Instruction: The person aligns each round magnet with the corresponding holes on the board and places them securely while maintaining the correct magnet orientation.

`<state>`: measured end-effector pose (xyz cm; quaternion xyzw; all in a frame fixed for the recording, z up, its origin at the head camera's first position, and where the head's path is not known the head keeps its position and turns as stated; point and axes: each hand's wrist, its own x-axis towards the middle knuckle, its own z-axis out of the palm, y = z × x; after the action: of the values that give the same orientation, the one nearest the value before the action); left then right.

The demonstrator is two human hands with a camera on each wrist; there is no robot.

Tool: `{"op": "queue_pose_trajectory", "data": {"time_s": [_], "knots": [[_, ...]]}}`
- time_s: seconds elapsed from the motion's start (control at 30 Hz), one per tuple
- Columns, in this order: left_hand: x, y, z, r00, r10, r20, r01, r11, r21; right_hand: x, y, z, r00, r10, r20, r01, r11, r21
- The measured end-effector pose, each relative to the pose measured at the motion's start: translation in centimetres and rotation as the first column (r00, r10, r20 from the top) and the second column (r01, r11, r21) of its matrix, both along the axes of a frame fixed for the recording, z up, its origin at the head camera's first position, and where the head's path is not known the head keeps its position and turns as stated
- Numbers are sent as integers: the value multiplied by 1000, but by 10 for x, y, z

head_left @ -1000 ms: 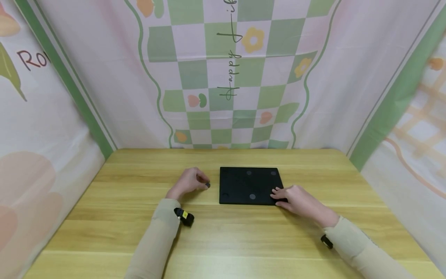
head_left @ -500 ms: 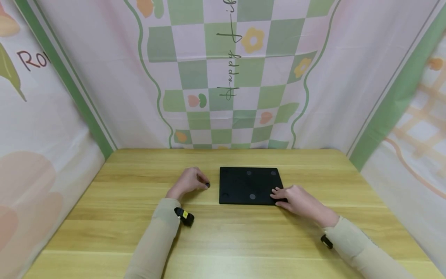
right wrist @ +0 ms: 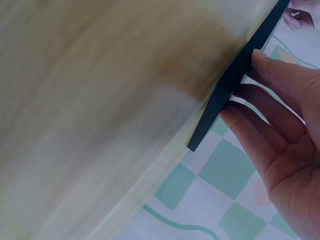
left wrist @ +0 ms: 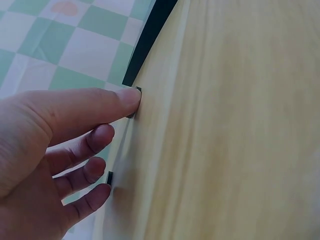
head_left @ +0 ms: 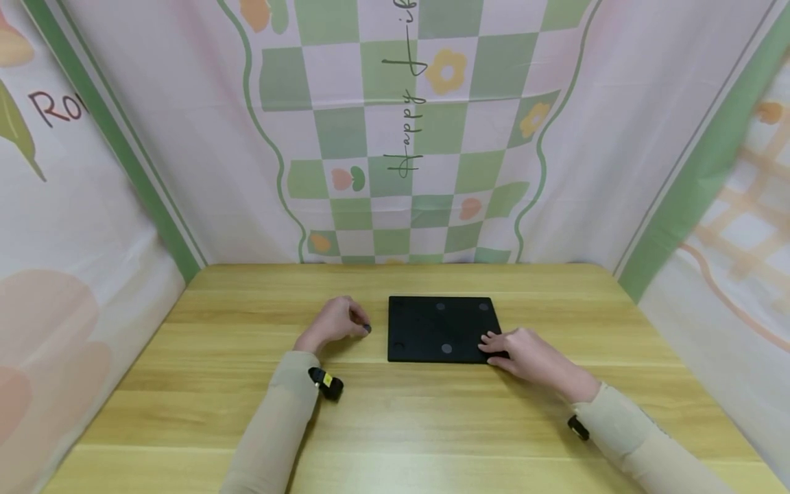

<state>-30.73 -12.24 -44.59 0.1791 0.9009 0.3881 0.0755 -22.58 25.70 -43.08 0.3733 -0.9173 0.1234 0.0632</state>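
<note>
A flat black rectangular board lies on the table, with pale round spots and fainter dark round marks on its top. To its left, my left hand pinches a small dark disc between thumb and index finger, low over the table and apart from the board. In the left wrist view, the thumb covers most of the disc, and the other fingers are loosely bent. My right hand rests on the board's front right corner. In the right wrist view, its thumb and extended fingers touch the board.
Beyond the left hand's lower fingers stands another small dark piece, partly hidden. The wooden table reaches back to a patterned curtain. Curtains also hang along both sides. Black wrist cameras sit on both cuffs, the left camera showing clearly.
Both hands and the board stay essentially in place. The head view has shifted very slightly.
</note>
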Motion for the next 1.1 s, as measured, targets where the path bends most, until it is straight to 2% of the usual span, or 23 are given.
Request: {"op": "queue_pose_trajectory", "data": {"time_s": [0.57, 1.1], "knots": [[0, 4, 1, 998, -26, -60, 22, 997, -70, 0, 0, 0, 1000, 3, 1, -3, 1000, -3], [3, 11, 6, 992, -9, -125, 1, 998, -61, 2, -1, 2, 1000, -15, 26, 15, 1000, -1]]}}
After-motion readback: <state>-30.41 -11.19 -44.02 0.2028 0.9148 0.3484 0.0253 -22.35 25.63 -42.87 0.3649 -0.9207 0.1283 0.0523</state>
